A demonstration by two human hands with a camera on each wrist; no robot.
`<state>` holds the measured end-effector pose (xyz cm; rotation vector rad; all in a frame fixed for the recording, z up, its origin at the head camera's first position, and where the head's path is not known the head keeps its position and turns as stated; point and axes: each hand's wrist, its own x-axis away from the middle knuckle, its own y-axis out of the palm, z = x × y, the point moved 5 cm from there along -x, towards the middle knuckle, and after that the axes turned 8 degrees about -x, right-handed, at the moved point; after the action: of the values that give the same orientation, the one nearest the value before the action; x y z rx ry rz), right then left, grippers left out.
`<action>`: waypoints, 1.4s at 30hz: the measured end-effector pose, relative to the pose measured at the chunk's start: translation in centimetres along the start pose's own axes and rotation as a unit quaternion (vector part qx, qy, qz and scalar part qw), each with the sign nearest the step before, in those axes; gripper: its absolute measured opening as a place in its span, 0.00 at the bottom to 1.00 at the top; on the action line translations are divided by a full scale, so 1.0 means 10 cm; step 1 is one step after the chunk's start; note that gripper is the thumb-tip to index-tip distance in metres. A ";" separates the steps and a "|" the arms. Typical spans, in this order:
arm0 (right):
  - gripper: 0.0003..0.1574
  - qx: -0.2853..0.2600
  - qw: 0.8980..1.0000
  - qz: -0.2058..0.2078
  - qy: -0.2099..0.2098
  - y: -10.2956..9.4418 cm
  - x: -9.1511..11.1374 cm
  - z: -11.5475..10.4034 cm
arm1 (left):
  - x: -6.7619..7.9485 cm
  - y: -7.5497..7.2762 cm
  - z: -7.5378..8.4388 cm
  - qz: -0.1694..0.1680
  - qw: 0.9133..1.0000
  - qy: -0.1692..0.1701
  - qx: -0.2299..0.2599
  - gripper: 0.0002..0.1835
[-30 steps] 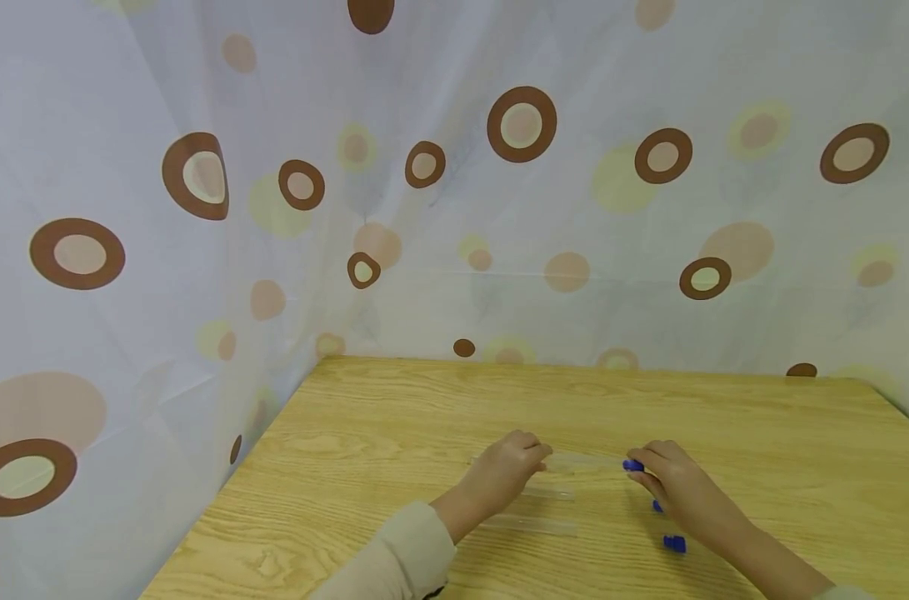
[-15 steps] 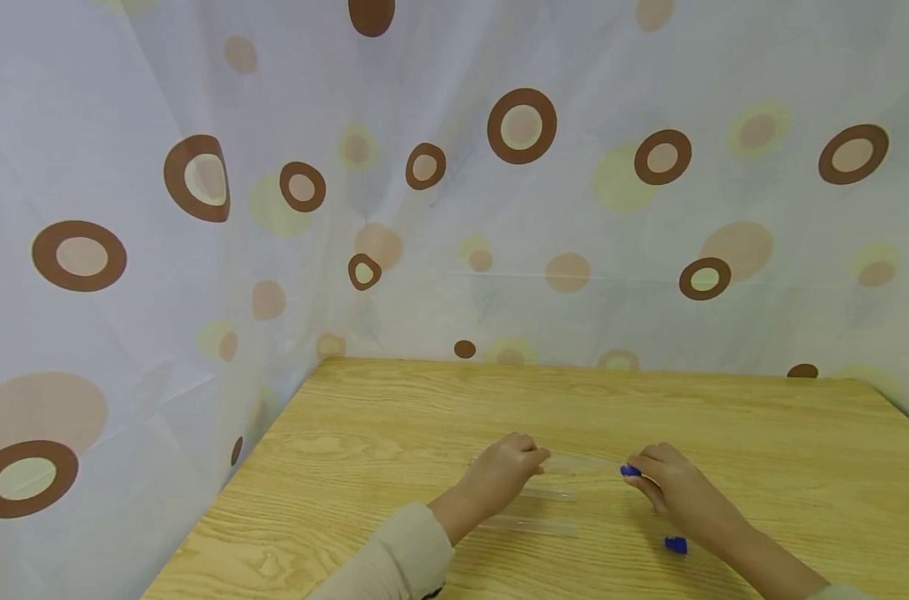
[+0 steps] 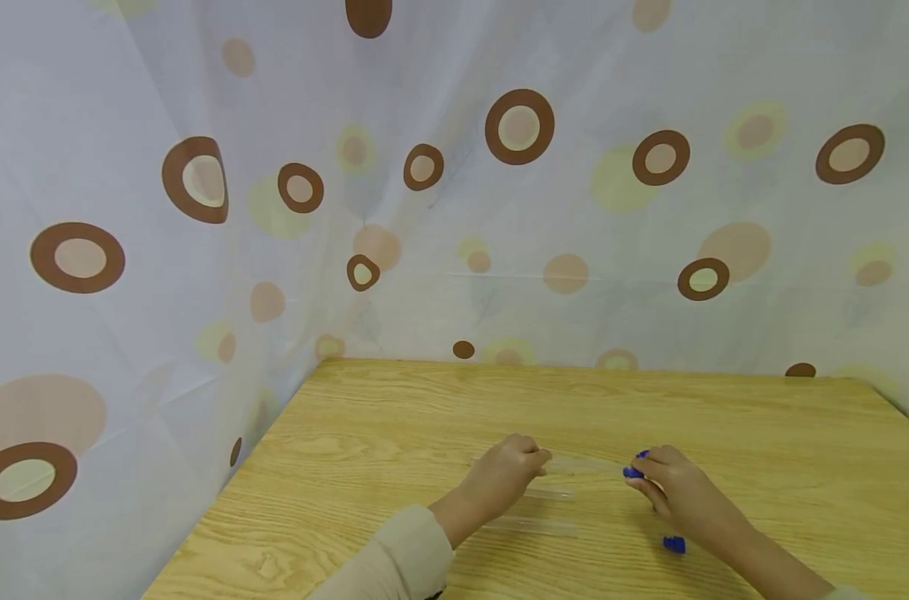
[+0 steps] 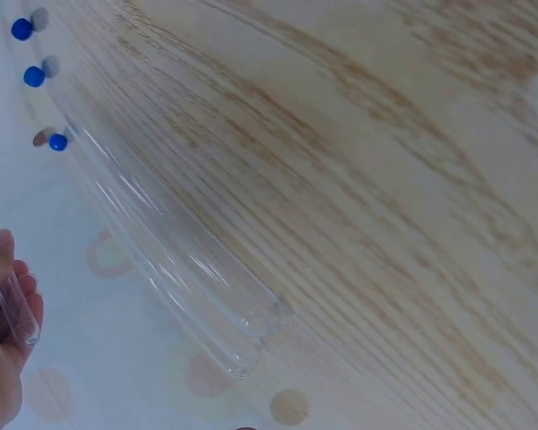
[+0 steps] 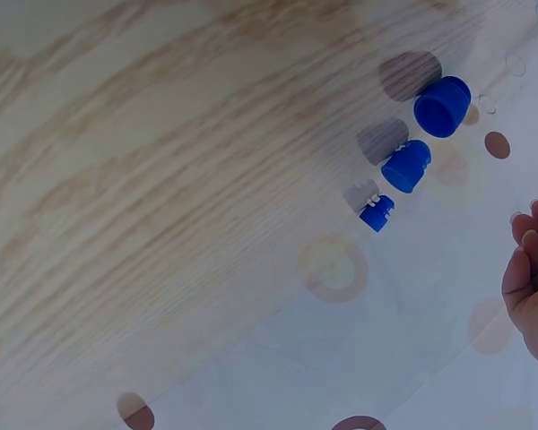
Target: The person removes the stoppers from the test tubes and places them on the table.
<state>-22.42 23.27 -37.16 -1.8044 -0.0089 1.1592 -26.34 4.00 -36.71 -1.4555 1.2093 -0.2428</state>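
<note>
My left hand (image 3: 502, 473) grips a clear test tube (image 3: 587, 463), which lies across the space between both hands. In the left wrist view its rounded end pokes out past the fingers (image 4: 27, 300). My right hand (image 3: 675, 487) pinches a blue cap (image 3: 632, 472) against the tube's right end. Whether the cap sits over the rim, I cannot tell. Other blue caps rest on the table: one nearer me (image 3: 674, 544), and others partly covered by my right hand. The right wrist view has three loose blue caps (image 5: 405, 167) in a row, apart from the hand.
Two more clear test tubes (image 4: 188, 237) lie side by side on the wooden table (image 3: 394, 408), below the held one in the head view. A white curtain (image 3: 439, 217) with brown and beige circles hangs along the table's back and left side.
The left hand and tube stay nearly still. My right hand has shifted slightly with its cap held at the tube's end. Another blue cap now shows behind the right fingers.
</note>
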 end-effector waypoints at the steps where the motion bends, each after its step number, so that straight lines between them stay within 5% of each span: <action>1: 0.09 0.000 1.000 -0.003 0.003 0.00 0.00 0.00 | 0.00 0.00 0.00 -0.003 1.000 0.001 -0.001 0.11; 14: 0.07 -0.011 1.000 -0.020 0.006 0.01 0.02 -0.03 | 0.02 0.00 0.01 -0.031 1.000 -0.002 0.003 0.11; 25: 0.12 -0.088 0.995 -0.005 -0.045 0.01 0.03 -0.05 | 0.08 -0.04 0.00 -0.031 0.999 0.027 -0.014 0.10; 42: 0.20 -0.102 0.992 -0.008 -0.069 0.02 0.02 -0.07 | 0.09 -0.05 -0.03 -0.040 0.999 0.033 0.012 0.12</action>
<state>-21.93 22.79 -37.36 -1.8928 -0.2293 1.3075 -25.88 3.02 -36.58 -1.4867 1.1989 -0.3602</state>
